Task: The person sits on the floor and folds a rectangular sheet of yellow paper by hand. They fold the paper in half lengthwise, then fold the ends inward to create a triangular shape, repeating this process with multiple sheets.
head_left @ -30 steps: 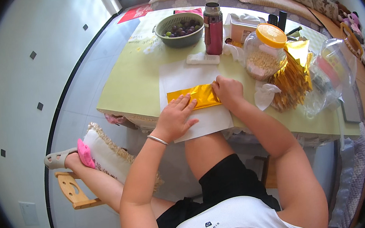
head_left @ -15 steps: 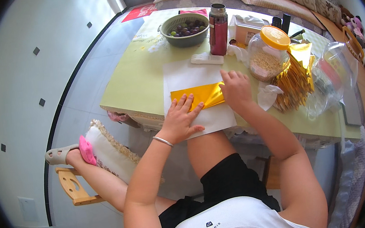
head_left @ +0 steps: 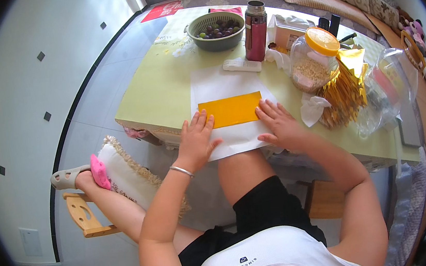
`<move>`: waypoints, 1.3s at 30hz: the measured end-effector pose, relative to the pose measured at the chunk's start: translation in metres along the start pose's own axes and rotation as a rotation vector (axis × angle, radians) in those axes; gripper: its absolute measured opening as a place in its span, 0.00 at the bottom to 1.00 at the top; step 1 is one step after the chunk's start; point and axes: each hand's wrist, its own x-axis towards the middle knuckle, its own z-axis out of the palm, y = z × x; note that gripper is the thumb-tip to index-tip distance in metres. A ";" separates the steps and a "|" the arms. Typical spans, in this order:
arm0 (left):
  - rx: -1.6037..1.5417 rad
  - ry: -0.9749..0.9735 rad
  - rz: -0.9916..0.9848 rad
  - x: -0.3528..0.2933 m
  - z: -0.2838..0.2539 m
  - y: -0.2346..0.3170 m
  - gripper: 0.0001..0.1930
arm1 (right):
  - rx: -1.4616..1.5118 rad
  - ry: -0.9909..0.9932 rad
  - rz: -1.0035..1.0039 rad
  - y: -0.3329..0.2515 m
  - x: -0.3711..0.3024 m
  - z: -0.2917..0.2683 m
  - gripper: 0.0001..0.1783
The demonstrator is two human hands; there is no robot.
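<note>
A folded strip of gold foil paper (head_left: 231, 111) lies flat on a white sheet of paper (head_left: 239, 141) at the table's near edge. At the strip's lower left corner my left hand (head_left: 196, 141) is spread, its fingertips touching the edge. My right hand (head_left: 283, 127) rests at the other end, fingers stretched out over the right edge of the strip. Neither hand grips anything. To the right of the sheet stands a thick bundle of folded gold foil (head_left: 341, 93), partly behind a clear jar.
The jar (head_left: 312, 65) has an orange lid. Behind the sheet are a white packet (head_left: 242, 66), a dark red flask (head_left: 255, 32) and a green bowl (head_left: 218, 44) of grapes. A tissue box (head_left: 287, 32), crumpled tissue (head_left: 314, 109) and clear plastic bag (head_left: 387, 88) stand at right.
The right end of the gold foil, bent up before, now lies flat. My right hand has opened out from its closed hold there, and my left hand has slid left off the strip's middle.
</note>
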 end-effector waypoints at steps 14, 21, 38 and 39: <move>-0.367 -0.041 -0.509 0.090 -0.014 -0.029 0.18 | 1.338 0.225 0.490 0.003 0.056 0.021 0.33; -0.828 0.027 -0.732 0.083 -0.028 -0.018 0.09 | 1.408 0.283 0.543 0.000 0.052 0.020 0.29; -1.378 0.230 -0.821 0.053 -0.019 0.002 0.03 | 1.603 0.332 0.720 0.019 0.057 0.010 0.08; -1.372 0.224 -0.812 0.052 -0.020 0.002 0.03 | 1.604 0.320 0.714 0.021 0.055 0.010 0.09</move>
